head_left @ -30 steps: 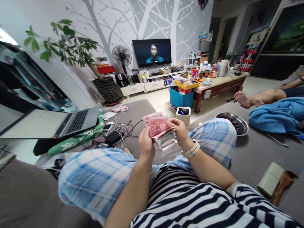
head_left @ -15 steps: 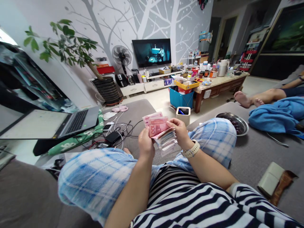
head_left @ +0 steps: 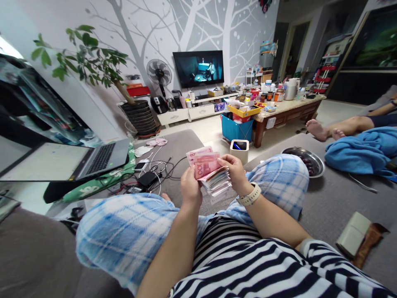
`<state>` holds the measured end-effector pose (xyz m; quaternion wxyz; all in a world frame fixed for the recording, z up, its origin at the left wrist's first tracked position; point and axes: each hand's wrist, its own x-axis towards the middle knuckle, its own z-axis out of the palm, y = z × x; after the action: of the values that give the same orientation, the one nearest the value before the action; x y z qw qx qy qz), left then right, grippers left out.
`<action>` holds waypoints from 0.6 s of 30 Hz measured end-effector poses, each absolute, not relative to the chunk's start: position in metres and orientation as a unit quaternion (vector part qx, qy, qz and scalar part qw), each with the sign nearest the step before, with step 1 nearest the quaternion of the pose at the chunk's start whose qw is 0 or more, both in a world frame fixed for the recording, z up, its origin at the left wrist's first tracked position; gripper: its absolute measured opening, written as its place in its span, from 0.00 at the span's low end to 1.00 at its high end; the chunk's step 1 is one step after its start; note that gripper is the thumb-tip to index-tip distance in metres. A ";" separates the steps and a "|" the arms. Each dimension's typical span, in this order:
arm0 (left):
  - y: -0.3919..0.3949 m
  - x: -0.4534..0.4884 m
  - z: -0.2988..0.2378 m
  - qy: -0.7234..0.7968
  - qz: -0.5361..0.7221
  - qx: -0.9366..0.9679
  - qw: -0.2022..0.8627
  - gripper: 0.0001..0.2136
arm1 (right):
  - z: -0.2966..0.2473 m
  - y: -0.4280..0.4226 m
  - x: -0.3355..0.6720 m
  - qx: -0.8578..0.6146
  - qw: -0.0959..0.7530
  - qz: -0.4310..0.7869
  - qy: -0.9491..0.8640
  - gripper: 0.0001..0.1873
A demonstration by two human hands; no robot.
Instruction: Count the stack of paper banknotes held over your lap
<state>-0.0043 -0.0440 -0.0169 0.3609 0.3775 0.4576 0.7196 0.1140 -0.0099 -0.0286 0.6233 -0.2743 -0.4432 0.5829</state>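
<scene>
A fanned stack of pink banknotes (head_left: 207,169) is held between my knees, above my blue plaid trousers. My left hand (head_left: 190,187) grips the stack from the left, its fingers curled round the notes. On the right side my right hand (head_left: 236,173), a white watch on its wrist, pinches the top edge of the notes with thumb and fingers. The loose lower notes fan out below both hands.
An open laptop (head_left: 93,159) rests on a green cushion at left, with cables and a charger (head_left: 148,178) beside it. A metal bowl (head_left: 305,160) and blue cloth (head_left: 359,151) lie at right, a wallet (head_left: 356,236) near my elbow. Another person's feet (head_left: 322,131) rest beyond.
My hands and the notes hold almost the same pose. The picture on the television changed from a close-up to a darker scene.
</scene>
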 end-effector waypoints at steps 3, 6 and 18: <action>-0.045 -0.004 -0.015 0.461 0.721 0.371 0.361 0.08 | -0.028 -0.010 0.114 -0.275 0.622 0.583 -0.444 0.12; -0.045 -0.004 -0.015 0.468 0.723 0.361 0.359 0.07 | -0.027 -0.011 0.114 -0.273 0.623 0.585 -0.441 0.12; -0.034 -0.004 -0.026 0.365 0.756 0.322 0.438 0.06 | -0.028 -0.009 0.114 -0.257 0.626 0.571 -0.464 0.14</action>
<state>-0.0043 -0.0344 -0.0260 0.4382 0.3224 0.3647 0.7557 0.1144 -0.0091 -0.0285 0.6260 -0.2571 -0.4644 0.5713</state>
